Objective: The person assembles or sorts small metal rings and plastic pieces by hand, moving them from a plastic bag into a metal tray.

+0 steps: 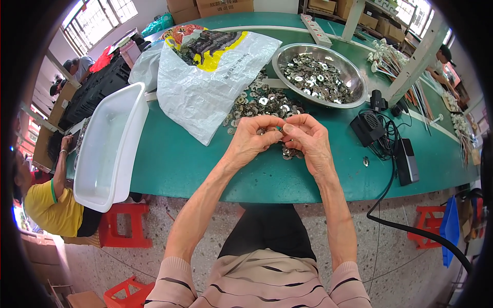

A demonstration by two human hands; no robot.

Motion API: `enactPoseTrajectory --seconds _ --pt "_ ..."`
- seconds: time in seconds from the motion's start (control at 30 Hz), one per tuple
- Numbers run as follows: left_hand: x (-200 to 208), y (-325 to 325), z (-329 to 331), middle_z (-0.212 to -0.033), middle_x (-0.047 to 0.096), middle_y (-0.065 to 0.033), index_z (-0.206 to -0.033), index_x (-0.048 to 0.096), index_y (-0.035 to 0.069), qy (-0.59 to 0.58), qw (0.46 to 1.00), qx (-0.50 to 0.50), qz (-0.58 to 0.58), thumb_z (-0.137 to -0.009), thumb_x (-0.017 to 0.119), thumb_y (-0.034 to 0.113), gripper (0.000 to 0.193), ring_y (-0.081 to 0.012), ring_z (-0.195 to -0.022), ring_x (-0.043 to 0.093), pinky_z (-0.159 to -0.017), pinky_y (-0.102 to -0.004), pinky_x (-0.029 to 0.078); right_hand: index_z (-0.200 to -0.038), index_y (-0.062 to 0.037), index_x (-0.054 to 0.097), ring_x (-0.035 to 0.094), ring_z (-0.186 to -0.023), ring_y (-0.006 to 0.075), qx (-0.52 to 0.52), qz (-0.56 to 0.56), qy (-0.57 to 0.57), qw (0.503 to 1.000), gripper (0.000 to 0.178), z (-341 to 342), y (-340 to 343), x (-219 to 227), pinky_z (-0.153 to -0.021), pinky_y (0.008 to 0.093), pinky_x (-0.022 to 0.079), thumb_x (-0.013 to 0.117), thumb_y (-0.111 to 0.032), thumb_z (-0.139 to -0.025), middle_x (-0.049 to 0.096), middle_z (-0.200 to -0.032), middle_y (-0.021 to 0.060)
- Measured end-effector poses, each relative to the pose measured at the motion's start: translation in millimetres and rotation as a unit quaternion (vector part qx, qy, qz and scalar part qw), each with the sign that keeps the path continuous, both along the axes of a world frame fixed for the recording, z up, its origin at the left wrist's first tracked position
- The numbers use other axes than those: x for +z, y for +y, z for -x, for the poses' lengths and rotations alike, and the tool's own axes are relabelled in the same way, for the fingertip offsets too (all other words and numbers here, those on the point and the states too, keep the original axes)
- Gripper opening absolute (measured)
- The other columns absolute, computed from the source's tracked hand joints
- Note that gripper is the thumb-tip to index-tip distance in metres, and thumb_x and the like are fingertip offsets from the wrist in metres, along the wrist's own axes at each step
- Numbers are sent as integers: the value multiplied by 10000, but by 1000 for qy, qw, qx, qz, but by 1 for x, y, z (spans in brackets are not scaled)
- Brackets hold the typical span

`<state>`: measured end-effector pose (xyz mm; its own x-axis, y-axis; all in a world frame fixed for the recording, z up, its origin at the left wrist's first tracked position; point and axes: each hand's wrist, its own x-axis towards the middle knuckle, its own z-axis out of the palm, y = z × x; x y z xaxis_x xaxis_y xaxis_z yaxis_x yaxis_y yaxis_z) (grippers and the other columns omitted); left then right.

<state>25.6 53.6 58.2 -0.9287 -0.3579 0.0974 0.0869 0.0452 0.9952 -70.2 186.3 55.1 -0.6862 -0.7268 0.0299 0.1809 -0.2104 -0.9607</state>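
Close together over the green table [246, 179], my left hand [255, 137] and my right hand [308, 139] pinch at a small piece between their fingertips. The fingers cover most of it, so its kind is hard to make out. Just beyond and beneath them lies a loose pile of small shiny metal pieces [267, 102], with a few showing below my right fingers. Behind my right hand stands a steel bowl [359, 84] full of similar metal pieces [318, 77]. A white woven sack [190, 100] lies flat to the left of the pile.
A white plastic tub [134, 149] juts over the table's left edge. At the right lie a black power adapter [406, 161] and cables [387, 149]; one lone metal piece [365, 161] is nearby. A power strip [316, 31] lies behind the bowl. A person in yellow [56, 205] sits at the left.
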Motion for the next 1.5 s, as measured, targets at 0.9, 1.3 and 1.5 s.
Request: enactPoseTrajectory --seconds 0.9,1.3,1.5 --pt "-4 -7 0 -636 532 -3 -792 625 -18 -29 988 0 -150 -799 623 79 98 -44 -515 424 -427 -180 306 -855 9 619 581 -627 83 -71 -35 203 976 121 -4 -8 -9 -560 211 463 652 -90 -792 641 -721 42" --pt "-3 -10 -1 -636 556 -39 -792 624 -27 -60 987 17 -150 -793 624 61 88 -62 -506 445 -418 -184 320 -820 11 619 541 -555 88 -97 -77 362 924 55 -11 -8 -6 -479 255 424 618 -39 -797 604 -634 57" --pt "-3 -13 -1 -654 550 -58 -813 609 -39 -79 980 9 -185 -796 624 50 92 -63 -493 429 -405 -180 288 -818 11 616 550 -570 87 -89 -88 324 938 69 -13 -7 -4 -499 240 430 605 -57 -814 607 -636 52"
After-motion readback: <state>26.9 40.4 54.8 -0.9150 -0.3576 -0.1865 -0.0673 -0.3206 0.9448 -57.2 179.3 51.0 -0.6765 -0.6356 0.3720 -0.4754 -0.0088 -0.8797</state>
